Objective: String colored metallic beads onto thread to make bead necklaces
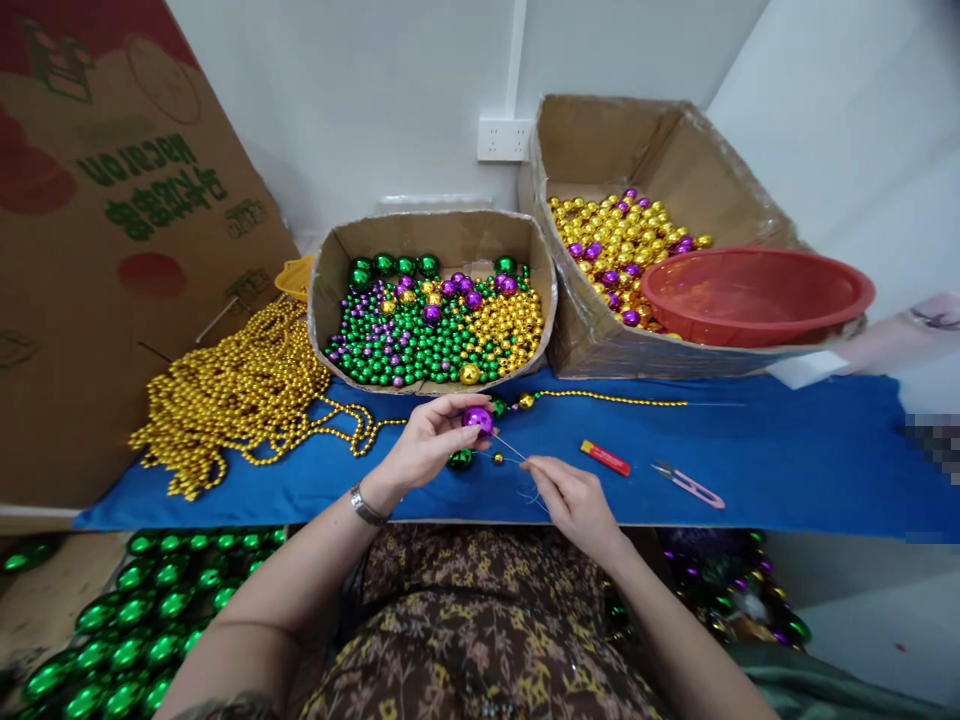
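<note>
My left hand (429,440) pinches a purple bead (478,418) above the blue table cover (787,450). My right hand (574,497) is closed on a thin thread (510,448) that runs up to the purple bead. A green bead (460,459) and a small gold bead hang on the thread just below my left hand. A strand of small gold beads (615,399) with a green and a gold bead at its near end lies on the cover behind my hands.
A cardboard box (431,232) of green, gold and purple beads stands behind my hands. A larger box (592,330) at right holds gold beads and a red basin (754,295). Gold bead strands (232,400) pile at left. A red lighter (604,458) and snips (690,484) lie right. Green beads (142,620) lie below.
</note>
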A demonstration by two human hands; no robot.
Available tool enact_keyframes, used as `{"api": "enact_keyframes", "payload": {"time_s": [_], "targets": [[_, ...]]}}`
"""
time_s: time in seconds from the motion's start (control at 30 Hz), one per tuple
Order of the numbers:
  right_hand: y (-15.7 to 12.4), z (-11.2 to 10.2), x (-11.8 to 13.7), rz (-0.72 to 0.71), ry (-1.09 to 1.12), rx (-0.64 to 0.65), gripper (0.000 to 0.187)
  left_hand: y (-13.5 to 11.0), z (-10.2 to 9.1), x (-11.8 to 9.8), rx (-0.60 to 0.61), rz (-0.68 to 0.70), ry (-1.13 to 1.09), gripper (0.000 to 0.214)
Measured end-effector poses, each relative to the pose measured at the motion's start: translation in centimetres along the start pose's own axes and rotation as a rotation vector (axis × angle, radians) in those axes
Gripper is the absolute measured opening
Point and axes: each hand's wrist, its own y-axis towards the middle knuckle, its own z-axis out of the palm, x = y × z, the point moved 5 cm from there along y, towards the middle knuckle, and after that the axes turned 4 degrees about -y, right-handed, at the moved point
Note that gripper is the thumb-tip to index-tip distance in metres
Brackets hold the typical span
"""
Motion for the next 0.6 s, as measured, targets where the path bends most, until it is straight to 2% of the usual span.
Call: {"api": "enact_keyframes", "payload": {"time_s": [0.27,0.6], "targets": [[0.09,0.04,0.22,0.063,0.054,0.059,0.024,-0.10,-0.17,0.05,-0.034,-0.020,-0.034,0.035],[0.12,0.18,0.38,0.076,0.051,0.061,0.025,0.02,-0.04,-0.09,-0.034,-0.012,-0.015,0.035]]}}
